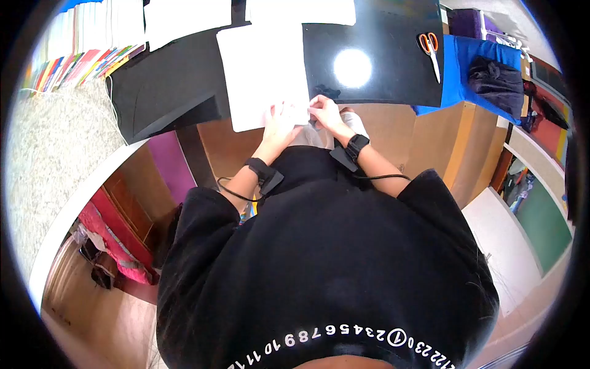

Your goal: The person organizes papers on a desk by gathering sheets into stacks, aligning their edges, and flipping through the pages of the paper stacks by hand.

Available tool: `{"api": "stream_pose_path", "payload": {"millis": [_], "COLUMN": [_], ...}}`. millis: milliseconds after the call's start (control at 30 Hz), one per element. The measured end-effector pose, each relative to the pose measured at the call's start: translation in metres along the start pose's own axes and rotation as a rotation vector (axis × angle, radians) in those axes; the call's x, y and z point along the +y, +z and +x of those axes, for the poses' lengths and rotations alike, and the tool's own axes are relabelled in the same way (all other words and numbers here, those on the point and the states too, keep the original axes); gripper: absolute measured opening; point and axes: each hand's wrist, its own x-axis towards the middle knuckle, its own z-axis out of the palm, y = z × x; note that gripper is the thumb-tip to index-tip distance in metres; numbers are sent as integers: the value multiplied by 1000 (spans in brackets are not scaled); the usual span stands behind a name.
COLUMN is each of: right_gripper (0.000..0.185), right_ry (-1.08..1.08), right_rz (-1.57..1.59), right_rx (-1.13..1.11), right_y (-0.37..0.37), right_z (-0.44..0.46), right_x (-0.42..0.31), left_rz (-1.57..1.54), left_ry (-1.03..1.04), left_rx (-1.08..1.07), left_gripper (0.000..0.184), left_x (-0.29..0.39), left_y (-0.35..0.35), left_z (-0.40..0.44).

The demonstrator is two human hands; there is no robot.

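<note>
A white sheet (264,74) lies on the black table (387,80), its lower end reaching the table's near edge. My left hand (281,123) rests on the lower part of this sheet, its fingers apart and lying nearly flat. At the sheet's lower right corner is my right hand (327,115), with thumb and forefinger pinched together by the paper's edge. What is between those fingertips is too small to make out. A small black item (327,91) lies just beyond my right hand.
Orange-handled scissors (432,54) lie at the table's right side. More white sheets (187,21) are at the far edge. Books (80,64) stand at the far left. A dark folded cloth (496,83) rests on a blue surface (458,77) at the right.
</note>
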Motion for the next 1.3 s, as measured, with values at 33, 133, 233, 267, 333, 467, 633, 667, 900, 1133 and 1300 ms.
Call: {"api": "stream_pose_path", "payload": {"millis": [33,133,233,267,333,467,633,667,900,1133,1300], "right_gripper": [10,10,10,10,11,14,22,23,17,16,18], "right_ry": [0,35,32,-11,-76,-137,-169,-185,-272,-133,-141], "right_rz": [15,114,166,183,230,208,12,21,-40,156,45], "right_rx": [-16,-66,-89,-76,-60,-47,29,28,14,76,138], "right_y": [-2,-5,-3,1,2,5,3,3,15,25,30], "right_z": [-2,-12,-5,2,-1,0,-2,-2,-15,-25,-29], "right_x": [-5,-18,-10,2,5,11,12,10,-4,-6,-6], "left_rz": [41,103,91,99,75,-36,-115,-178,-147,92,19], "left_ry": [-3,-18,-1,15,33,34,24,-35,-186,-220,-134], "left_rx": [11,32,32,21,38,100,147,176,262,279,256], "left_gripper": [60,57,54,52,49,45,33,31,23,26,32], "left_x": [1,8,4,5,5,4,4,5,5,33,28], "left_y": [5,12,4,0,-1,0,-5,-6,-10,-50,-62], "left_z": [1,-2,-5,-6,-10,-13,-9,-8,3,1,-2]}}
